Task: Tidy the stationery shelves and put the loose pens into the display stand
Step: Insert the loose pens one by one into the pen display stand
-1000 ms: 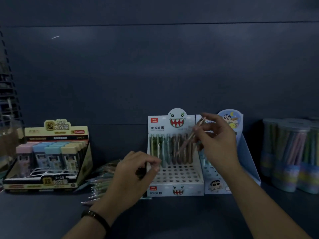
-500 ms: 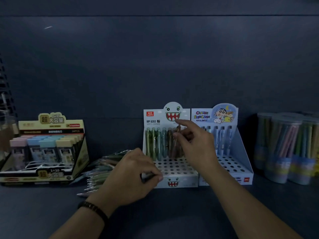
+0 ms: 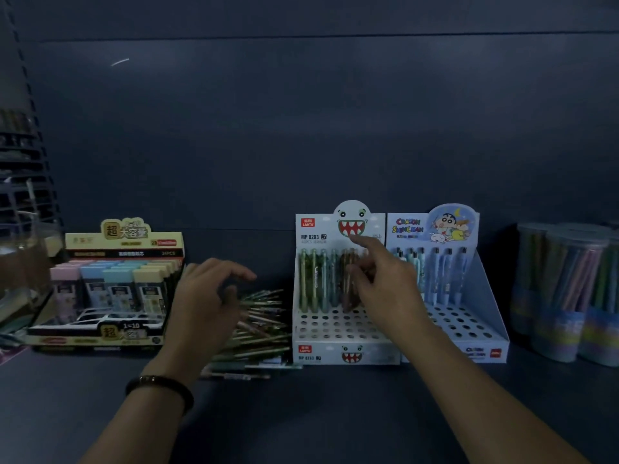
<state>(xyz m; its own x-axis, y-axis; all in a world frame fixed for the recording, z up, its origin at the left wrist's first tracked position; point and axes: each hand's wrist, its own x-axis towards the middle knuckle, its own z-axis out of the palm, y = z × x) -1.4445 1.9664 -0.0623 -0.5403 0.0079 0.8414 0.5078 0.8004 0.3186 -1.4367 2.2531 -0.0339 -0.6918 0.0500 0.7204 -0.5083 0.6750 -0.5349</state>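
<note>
The left hand (image 3: 204, 303) hovers with fingers apart and loosely curved, holding nothing, over the heap of loose pens (image 3: 261, 326) lying on the shelf (image 3: 301, 416) just beneath and to its right. The right hand (image 3: 382, 283) reaches into the display stand (image 3: 335, 358), index finger raised, at the back row of standing pens (image 3: 315, 279). I cannot tell whether this hand pinches one.

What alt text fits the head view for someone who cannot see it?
A person's right hand reaches to the row of pens in a white monster-face display stand, while the left hand hovers over a pile of loose pens beside it on a dark shelf.
</note>
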